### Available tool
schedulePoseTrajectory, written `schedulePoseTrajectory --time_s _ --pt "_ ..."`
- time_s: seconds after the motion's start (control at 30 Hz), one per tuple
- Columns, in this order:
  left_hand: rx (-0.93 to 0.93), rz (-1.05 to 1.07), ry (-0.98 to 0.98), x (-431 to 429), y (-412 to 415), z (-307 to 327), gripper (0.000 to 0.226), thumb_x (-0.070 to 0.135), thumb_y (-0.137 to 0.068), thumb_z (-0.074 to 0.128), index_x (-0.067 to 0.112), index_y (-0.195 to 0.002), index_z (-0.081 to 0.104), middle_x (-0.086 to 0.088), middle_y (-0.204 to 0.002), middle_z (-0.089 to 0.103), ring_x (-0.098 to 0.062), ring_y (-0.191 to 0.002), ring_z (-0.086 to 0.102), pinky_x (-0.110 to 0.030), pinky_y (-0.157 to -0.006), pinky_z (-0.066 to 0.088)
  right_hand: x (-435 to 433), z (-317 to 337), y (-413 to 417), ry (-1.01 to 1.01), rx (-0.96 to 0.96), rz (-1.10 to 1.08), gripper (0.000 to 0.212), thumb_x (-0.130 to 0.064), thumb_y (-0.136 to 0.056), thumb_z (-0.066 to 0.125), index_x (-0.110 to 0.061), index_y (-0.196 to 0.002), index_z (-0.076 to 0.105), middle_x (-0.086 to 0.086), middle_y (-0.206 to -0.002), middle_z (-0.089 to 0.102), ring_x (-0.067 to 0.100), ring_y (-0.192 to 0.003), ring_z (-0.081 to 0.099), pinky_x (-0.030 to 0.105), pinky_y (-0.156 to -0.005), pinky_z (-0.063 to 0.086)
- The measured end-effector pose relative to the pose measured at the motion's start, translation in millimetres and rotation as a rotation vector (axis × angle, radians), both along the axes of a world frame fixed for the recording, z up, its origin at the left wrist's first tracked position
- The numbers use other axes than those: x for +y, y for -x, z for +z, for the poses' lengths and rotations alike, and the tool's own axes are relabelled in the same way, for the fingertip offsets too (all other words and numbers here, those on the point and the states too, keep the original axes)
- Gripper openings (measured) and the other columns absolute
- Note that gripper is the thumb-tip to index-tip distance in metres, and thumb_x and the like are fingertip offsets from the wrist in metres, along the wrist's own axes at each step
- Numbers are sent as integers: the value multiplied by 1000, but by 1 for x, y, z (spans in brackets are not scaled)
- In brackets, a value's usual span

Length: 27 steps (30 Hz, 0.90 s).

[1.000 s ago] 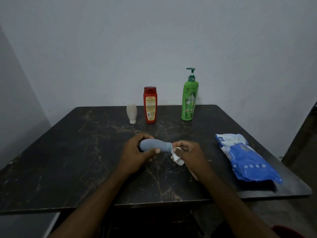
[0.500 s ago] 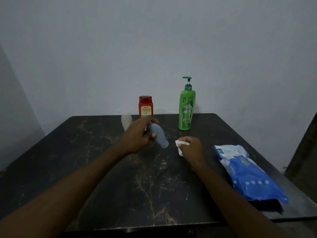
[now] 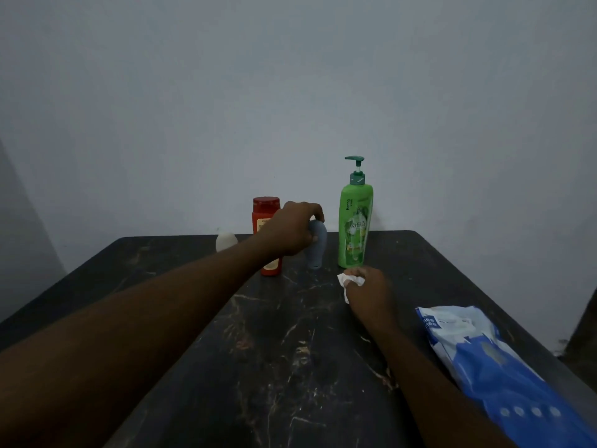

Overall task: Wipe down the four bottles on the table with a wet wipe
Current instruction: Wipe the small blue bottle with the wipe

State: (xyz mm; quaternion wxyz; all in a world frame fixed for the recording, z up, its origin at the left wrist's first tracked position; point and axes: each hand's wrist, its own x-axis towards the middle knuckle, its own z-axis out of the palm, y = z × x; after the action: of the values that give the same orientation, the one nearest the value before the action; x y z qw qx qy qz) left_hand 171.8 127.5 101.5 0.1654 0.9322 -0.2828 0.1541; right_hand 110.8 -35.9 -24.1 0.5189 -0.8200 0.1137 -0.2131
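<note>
My left hand (image 3: 295, 229) grips the top of a small grey-blue bottle (image 3: 316, 250), which stands upright on the dark table (image 3: 290, 367) between the red bottle (image 3: 265, 210) and the tall green pump bottle (image 3: 355, 221). Left of the red bottle stands a small white bottle (image 3: 226, 240), partly hidden by my forearm. My right hand (image 3: 368, 287) rests on the table in front of the green bottle, closed on a crumpled white wet wipe (image 3: 349, 280).
A blue and white pack of wet wipes (image 3: 491, 363) lies at the table's right edge. A plain wall rises just behind the row of bottles. The table's far edge runs close behind them.
My left hand has carried the grey-blue bottle from the middle of the table to the back row and stood it upright. My right hand with the wipe stayed on the table.
</note>
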Motion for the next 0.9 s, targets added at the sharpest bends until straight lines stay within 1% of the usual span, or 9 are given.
schedulePoseTrajectory --time_s 0.07,0.13,0.27,0.37,0.47,0.63,0.73,0.83,0.9 --pt "3 11 -18 -4 -13 -4 38 14 -86 76 17 -122 63 -9 -124 65 -26 -113 59 -35 -86 55 -1 -3 -1 8 -14 7 20 -12 -88 63 -17 -105 70 0 -100 68 2 -77 55 8 -54 33" --pt "14 22 -32 -7 -24 -9 36 12 -86 76 15 -120 64 -9 -125 64 -26 -113 59 -37 -86 56 -2 -4 -3 0 -18 2 23 -10 -87 63 -16 -109 70 1 -103 68 4 -80 55 5 -54 31" --pt "43 48 -37 -9 -39 -17 35 10 -85 75 14 -119 66 -9 -126 64 -25 -111 61 -42 -87 59 -2 -3 -2 8 -9 2 24 -10 -89 63 -17 -110 69 -2 -102 66 -1 -78 51 6 -55 30" --pt "59 56 -47 -10 -45 -22 35 10 -86 75 13 -120 66 -10 -127 63 -25 -111 61 -42 -88 58 -1 -4 -2 10 -7 5 25 -10 -88 63 -17 -111 69 0 -107 67 1 -80 52 6 -56 30" --pt "69 62 -51 -11 -50 -25 36 10 -86 75 12 -121 66 -11 -127 63 -26 -111 62 -40 -87 58 0 -3 -4 -14 -4 4 25 -9 -88 63 -17 -110 69 1 -108 67 1 -80 51 5 -56 30" --pt "82 69 -47 -12 -54 -28 37 11 -87 75 14 -122 64 -11 -127 63 -25 -111 62 -36 -85 58 -1 -2 -3 -19 -8 11 24 -8 -87 62 -18 -107 70 0 -100 68 -4 -71 51 4 -55 31" --pt "101 76 -49 -12 -55 -26 37 8 -87 73 13 -123 63 -11 -128 62 -25 -109 62 -34 -82 57 -1 -4 -4 -11 0 11 24 -9 -88 62 -18 -108 70 0 -104 68 0 -75 52 5 -57 32" --pt "125 81 -56 -12 -55 -25 39 5 -87 71 14 -124 62 -11 -129 61 -24 -106 63 -32 -80 58 -1 -4 -5 -14 5 15 24 -9 -88 62 -17 -110 69 -1 -107 67 1 -78 51 5 -56 30" --pt "142 84 -60 -12 -54 -27 41 2 -87 69 13 -125 60 -11 -129 61 -24 -105 63 -28 -74 57 -1 -4 -5 -15 13 13 24 -10 -88 62 -18 -111 68 -1 -107 67 1 -80 53 5 -55 31"
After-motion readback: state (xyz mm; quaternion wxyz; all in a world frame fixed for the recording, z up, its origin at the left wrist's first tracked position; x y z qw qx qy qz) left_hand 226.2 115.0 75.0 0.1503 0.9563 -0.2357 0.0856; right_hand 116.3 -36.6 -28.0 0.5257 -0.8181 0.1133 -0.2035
